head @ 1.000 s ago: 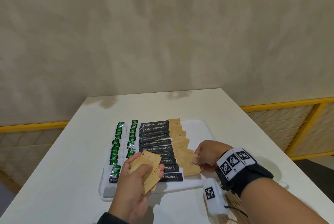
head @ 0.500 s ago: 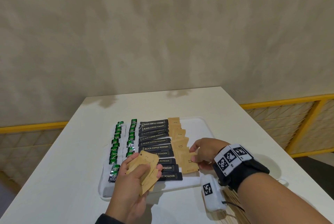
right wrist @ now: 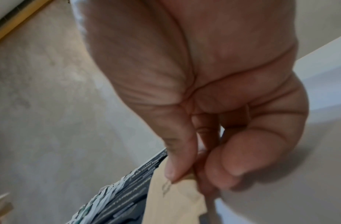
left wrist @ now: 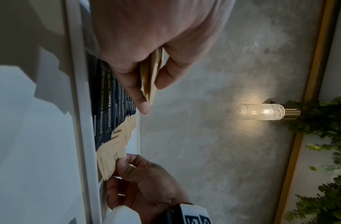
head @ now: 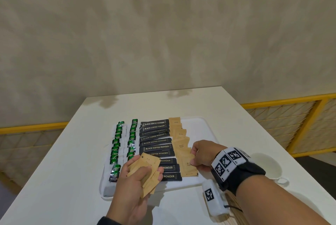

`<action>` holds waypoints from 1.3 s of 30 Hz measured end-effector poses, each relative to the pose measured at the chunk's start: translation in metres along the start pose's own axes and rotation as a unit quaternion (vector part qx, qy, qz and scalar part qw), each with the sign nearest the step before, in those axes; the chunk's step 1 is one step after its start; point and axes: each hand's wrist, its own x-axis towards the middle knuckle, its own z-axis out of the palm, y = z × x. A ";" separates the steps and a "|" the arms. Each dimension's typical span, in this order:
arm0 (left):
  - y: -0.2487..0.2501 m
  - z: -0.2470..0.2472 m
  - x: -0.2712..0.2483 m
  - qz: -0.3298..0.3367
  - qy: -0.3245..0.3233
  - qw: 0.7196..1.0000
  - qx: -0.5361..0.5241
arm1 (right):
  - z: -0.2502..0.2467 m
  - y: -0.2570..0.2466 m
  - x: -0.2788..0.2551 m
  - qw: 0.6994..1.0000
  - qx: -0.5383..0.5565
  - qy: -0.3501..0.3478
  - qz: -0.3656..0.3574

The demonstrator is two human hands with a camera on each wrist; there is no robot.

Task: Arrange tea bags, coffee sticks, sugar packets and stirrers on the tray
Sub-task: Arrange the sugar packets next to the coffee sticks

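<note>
Plainly, sticks (head: 155, 141) read "BLACK COFFEE POWDER"; packets (head: 181, 145) at 3 o'clock read "Brown Sugar". Left grip (head: 134, 179) clasps spare packets (head: 145, 168), hiding nearer labels; right grip (head: 203, 154) pinches one packet (head: 189, 166).

White tray (head: 203, 123) sits flat on the table, and it's filling up in neat columns. Far left, two columns of green tea bags (head: 116, 144), overlapping like shingles. Next, black coffee sticks (head: 156, 141) marked BLACK COFFEE POWDER, stacked crosswise front to back. Then a column of tan brown sugar packets (head: 181, 144), slightly fanned; the nearest one (head: 189, 167) lies at the tray's front, pinched at its right edge. A loose fan of more sugar packets (head: 145, 170) is held above the tray's near edge, perhaps four or five.
</note>
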 end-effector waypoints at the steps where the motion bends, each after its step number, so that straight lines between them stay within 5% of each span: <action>1: -0.001 0.000 0.000 -0.003 -0.001 1.000 -0.001 | 0.001 0.000 0.000 1.000 0.005 0.001 0.002; 15: -0.002 -0.003 0.000 -0.016 0.010 1.000 -0.022 | -0.011 -0.004 0.015 0.999 0.021 0.040 0.006; 21: -0.001 -0.001 0.003 -0.014 0.009 1.000 -0.020 | -0.016 -0.004 0.046 0.954 0.294 0.039 0.036; 39: 0.009 -0.004 0.007 0.001 0.016 0.999 -0.031 | -0.020 -0.010 0.081 0.922 0.379 0.034 0.072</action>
